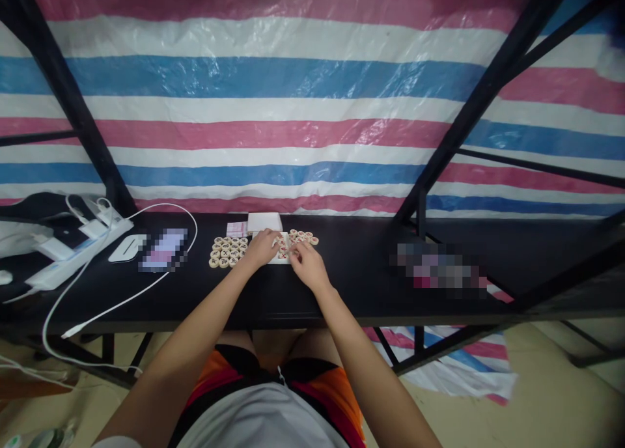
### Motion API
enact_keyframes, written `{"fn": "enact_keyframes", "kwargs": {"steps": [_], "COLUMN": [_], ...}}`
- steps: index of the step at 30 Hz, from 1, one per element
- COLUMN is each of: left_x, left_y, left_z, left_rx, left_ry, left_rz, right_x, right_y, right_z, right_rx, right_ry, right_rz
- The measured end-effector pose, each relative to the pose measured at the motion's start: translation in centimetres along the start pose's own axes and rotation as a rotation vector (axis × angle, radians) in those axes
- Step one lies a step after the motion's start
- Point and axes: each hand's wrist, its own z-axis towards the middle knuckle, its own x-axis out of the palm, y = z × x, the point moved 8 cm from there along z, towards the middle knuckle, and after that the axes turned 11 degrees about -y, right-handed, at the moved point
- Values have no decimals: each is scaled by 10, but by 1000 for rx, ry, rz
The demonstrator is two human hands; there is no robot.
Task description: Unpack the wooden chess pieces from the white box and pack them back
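A small white tray (277, 262) holding round Chinese chess pieces (282, 256) with red marks lies on the black table. My left hand (264, 247) rests over its left side, thumb and fingers curled at the edge. At the right side, my right hand (307, 263) has its fingertips drawn together at a piece, which they partly hide. Dark-marked Chinese chess pieces (226, 252) stand in close rows left of my left hand. More red-marked pieces (303, 237) sit just beyond my right hand.
Behind the tray are a white box (264, 222) and a small pinkish packet (237, 229). Leftward lie a blurred phone (165, 249), a white device (127, 247), a power strip (73, 256) and a looping white cable (122, 299). Black frame bars (439, 135) rise at both sides.
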Motion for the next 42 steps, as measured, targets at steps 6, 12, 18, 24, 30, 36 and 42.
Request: {"fn": "enact_keyframes", "kwargs": {"steps": [6, 12, 18, 24, 30, 36, 42], "left_x": [-49, -54, -41, -46, -69, -45, -27], "left_y": [50, 144, 161, 149, 57, -33, -23], "left_z": [10, 3, 13, 22, 4, -46, -59], "left_rx": [-174, -349, -434, -522, -197, 103, 101], "left_ry": [-137, 125, 190, 166, -53, -73, -76], "left_rz": [-3, 208, 346, 345, 178, 123, 178], "right_x": [6, 15, 17, 6, 5, 6, 5], "right_y": [6, 13, 11, -8, -35, -33, -43], "right_z": [-2, -6, -7, -1, -2, -3, -1], "right_rx": [-84, -92, -101, 22, 201, 145, 159], "right_ry": [70, 187, 177, 19, 40, 39, -19], "right_rz": [59, 58, 24, 4, -141, -255, -226]}}
